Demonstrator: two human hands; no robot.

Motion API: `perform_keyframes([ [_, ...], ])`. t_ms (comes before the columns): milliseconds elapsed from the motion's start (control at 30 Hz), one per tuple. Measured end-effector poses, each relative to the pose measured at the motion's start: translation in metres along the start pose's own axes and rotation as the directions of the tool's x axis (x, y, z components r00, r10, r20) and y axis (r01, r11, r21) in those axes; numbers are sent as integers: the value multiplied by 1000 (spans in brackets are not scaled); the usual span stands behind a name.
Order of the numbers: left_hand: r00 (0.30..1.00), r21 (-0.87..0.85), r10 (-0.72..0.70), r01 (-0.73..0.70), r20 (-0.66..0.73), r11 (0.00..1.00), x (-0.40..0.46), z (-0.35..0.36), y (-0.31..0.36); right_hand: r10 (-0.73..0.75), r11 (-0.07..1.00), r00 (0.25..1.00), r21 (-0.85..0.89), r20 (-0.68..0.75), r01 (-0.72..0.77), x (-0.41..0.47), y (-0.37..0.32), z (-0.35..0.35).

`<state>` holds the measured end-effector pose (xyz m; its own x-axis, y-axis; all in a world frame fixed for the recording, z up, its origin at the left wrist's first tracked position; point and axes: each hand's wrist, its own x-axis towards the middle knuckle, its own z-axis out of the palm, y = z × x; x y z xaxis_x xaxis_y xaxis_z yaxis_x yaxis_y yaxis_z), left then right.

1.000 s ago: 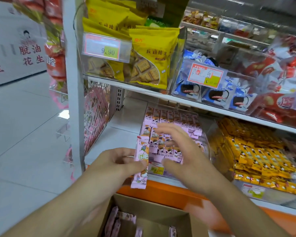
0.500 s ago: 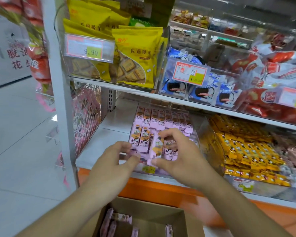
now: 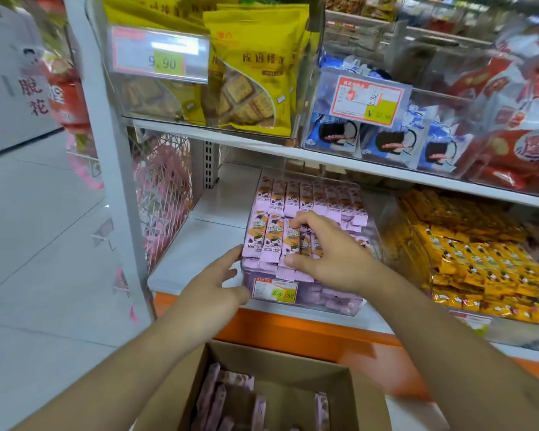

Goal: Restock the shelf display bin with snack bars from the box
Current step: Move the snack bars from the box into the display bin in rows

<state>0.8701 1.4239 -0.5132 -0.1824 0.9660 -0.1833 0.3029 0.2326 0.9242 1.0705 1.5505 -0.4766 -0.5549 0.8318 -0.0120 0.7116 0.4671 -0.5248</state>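
A clear display bin (image 3: 339, 303) on the lower shelf holds rows of pink snack bars (image 3: 305, 197). My right hand (image 3: 327, 253) lies over the front row and pinches one snack bar (image 3: 290, 241) lengthwise, thumb at its near end and fingertips at its far end. My left hand (image 3: 212, 284) has straight fingers that touch the bin's front left corner. Below my arms stands an open cardboard box (image 3: 271, 359) with several more pink bars (image 3: 215, 396) on end inside.
A white shelf post (image 3: 106, 150) rises at the left beside a pink mesh rack (image 3: 162, 194). A bin of yellow bars (image 3: 479, 256) sits to the right. Yellow biscuit bags (image 3: 252, 76) and blue packets (image 3: 386, 141) fill the shelf above.
The bar passed from my left hand to my right, which carried it into the bin's front row. My left hand moved forward to the bin's corner.
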Motion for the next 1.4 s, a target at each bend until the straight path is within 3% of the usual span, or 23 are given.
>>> perform_keyframes([
  [267, 1000, -21, 27, -27, -7, 999, -5, -4, -12, -204, 978, 942, -15, -266, 208, -53, -15, -6],
  [400, 999, 26, -31, 32, -26, 999, -15, -8, -48, -246, 964, 966, 83, -79, 252, -87, -25, 22],
  [567, 988, 275, -129, 102, 81, 956, -28, -16, -109, -77, 989, 941, -96, 328, 114, -98, 4, 102],
  [667, 970, 349, -231, 191, 74, 918, -24, -19, -145, 113, 988, 881, -144, 460, -52, -91, 33, 149],
  [833, 977, 448, -187, 124, 98, 885, -13, 4, -201, 327, 933, 806, -33, 493, -359, -83, 77, 222],
  [967, 981, 406, -164, 111, 99, 907, -1, 30, -269, 269, 936, 815, 59, 513, -346, -71, 107, 289],
  [1067, 988, 230, -146, 130, 53, 964, -6, 47, -282, 205, 940, 827, 130, 523, -315, -64, 127, 338],
  [1233, 982, 90, -190, 190, -15, 978, -4, 57, -293, 135, 920, 908, 291, 396, -264, -44, 123, 397],
  [1300, 981, 73, -192, 194, -24, 978, -3, 57, -297, 177, 880, 924, 366, 339, -303, -33, 106, 408],
  [1400, 977, 63, -213, 214, -32, 975, -4, 57, -301, 265, 764, 879, 470, 396, -442, -22, 89, 414],
])
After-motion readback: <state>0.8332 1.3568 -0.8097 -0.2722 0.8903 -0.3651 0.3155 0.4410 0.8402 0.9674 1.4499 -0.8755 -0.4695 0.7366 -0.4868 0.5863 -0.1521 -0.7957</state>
